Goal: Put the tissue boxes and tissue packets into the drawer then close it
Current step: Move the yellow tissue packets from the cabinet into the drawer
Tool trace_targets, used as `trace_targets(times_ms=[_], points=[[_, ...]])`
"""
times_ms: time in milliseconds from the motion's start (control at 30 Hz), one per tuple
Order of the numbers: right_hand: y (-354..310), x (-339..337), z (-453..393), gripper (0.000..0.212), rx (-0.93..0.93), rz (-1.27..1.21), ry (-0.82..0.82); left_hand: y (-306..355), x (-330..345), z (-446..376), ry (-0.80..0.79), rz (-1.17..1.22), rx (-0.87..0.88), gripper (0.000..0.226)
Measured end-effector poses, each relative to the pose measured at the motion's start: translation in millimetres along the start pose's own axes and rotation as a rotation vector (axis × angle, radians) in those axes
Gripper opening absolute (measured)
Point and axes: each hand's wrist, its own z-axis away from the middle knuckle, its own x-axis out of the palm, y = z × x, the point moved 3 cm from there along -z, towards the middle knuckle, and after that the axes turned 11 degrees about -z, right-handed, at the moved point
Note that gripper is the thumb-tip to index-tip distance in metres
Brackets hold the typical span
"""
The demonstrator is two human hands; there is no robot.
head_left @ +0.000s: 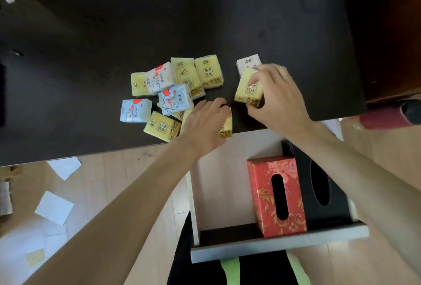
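Several yellow and blue tissue packets [173, 86] lie in a heap on the dark table [159, 16]. My right hand [278, 95] grips a yellow packet [249, 87], lifted at the table's near edge; a white packet [248, 62] lies behind it. My left hand [205, 123] is closed over another yellow packet [226, 128] at the table's edge. Below, the drawer [273, 245] stands pulled out. A red tissue box [276, 196] and a black tissue box [323, 184] stand side by side at its right.
The left part of the drawer's pale floor [218, 189] is bare. White paper sheets [54, 207] lie scattered on the wooden floor at the left. A dark red roll [391, 114] lies on the floor to the right of the table.
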Motion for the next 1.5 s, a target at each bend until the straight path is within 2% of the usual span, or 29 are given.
trace_targets(times_ms=[100, 200, 367, 533, 767, 933, 1067, 1267, 1333, 1433, 1500], points=[[9.6, -11.1, 37.0, 0.082, 0.2, -0.173, 0.084, 5.1, 3.7, -0.7, 0.004, -0.059, 0.016, 0.056], [13.8, -11.4, 80.9, 0.099, 0.359, -0.23, 0.045, 10.1, 0.9, 4.8, 0.045, -0.038, 0.028, 0.052], [8.9, 4.6, 145.9, 0.084, 0.304, -0.264, -0.099, 22.0, -6.9, 46.5, 0.15, 0.214, 0.078, 0.067], [9.3, 39.4, 172.9, 0.084, 0.276, -0.292, -0.278, 38.0, 42.1, 103.9, -0.069, 0.265, -0.006, 0.084], [7.8, 96.6, 150.8, 0.083, 0.096, -0.193, -0.456, 39.5, 115.0, 114.7, -0.183, 0.216, -0.115, 0.086], [13.3, 122.2, 124.4, 0.072, -0.062, -0.014, -0.508, 37.3, 140.7, 91.6, -0.075, 0.064, -0.118, 0.075], [25.6, 130.6, 112.7, 0.069, -0.064, 0.124, -0.502, 32.9, 154.6, 74.4, 0.018, -0.092, -0.082, 0.071], [37.7, 142.4, 113.6, 0.066, -0.02, 0.049, -0.465, 33.4, 171.9, 70.4, 0.196, -0.177, -0.075, 0.065], [39.3, 146.6, 114.0, 0.079, -0.048, 0.089, -0.444, 33.7, 171.4, 71.5, 0.242, -0.193, -0.08, 0.069], [39.6, 148.0, 113.3, 0.115, -0.044, 0.146, -0.444, 34.5, 167.4, 72.7, 0.231, -0.216, -0.115, 0.082], [39.2, 147.3, 113.8, 0.125, -0.035, 0.148, -0.455, 36.0, 165.2, 74.3, 0.244, -0.222, -0.134, 0.09]])
